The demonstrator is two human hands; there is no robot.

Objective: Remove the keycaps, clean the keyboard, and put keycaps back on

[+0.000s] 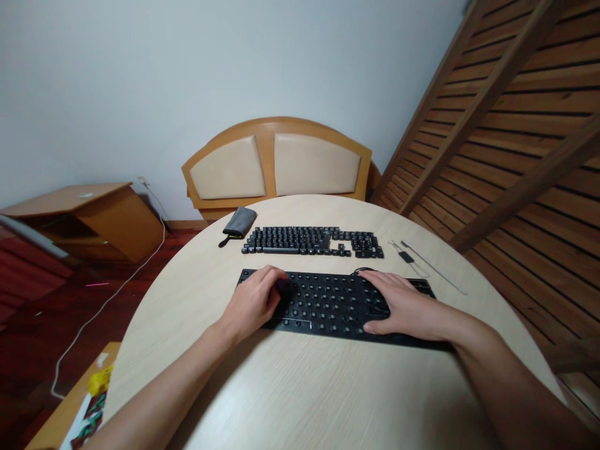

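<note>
A black keyboard base [328, 300] with its keycaps off and rows of bare switch posts showing lies slightly slanted on the round table [300, 394]. My left hand [255, 297] is over its left part, fingers curled together and pointing down. Whatever those fingers may pinch is hidden; a dark patch shows beside the fingertips. Across the right part rests my right hand [398, 304], thumb and fingers spread wide, touching the board. Beyond the base, loose black keycaps [300, 239] are laid out in keyboard order, with a gap toward the right.
A grey pouch [240, 222] lies at the far left of the tabletop. To the right are a thin rod [434, 267] and a wire tool with a black piece [405, 256]. A padded headboard [281, 162] stands behind, and a slatted wooden panel [515, 144] on the right.
</note>
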